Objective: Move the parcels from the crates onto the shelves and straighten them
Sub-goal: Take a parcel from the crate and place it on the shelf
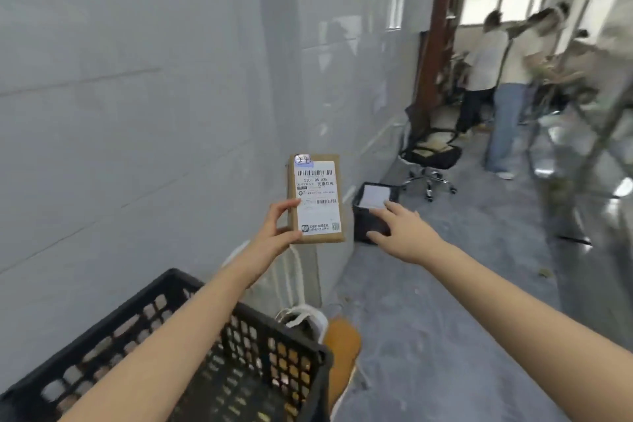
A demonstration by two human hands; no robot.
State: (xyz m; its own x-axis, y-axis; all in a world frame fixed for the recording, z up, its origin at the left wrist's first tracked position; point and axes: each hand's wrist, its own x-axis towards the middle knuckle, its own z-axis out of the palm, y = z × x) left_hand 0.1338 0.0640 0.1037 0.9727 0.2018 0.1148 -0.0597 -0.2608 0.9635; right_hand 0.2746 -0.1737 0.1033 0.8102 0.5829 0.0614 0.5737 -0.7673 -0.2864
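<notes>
My left hand [274, 233] pinches a small brown cardboard parcel [317, 199] by its left edge and holds it upright in the air, its white shipping label facing me. My right hand [406, 228] is stretched out to the right of the parcel with straight, spread fingers, holding nothing and not touching it. Below my left forearm stands a black perforated plastic crate [274, 346]. A second black crate [373, 212] with a white-labelled parcel [375, 196] on top sits on the floor farther ahead, partly behind my right hand.
A glossy grey tiled wall [137, 96] runs along the left. A black office chair [430, 156] stands ahead by the wall. Two people [503, 86] stand at the far right by metal shelving [582, 134]. An orange object [342, 343] lies beside the near crate.
</notes>
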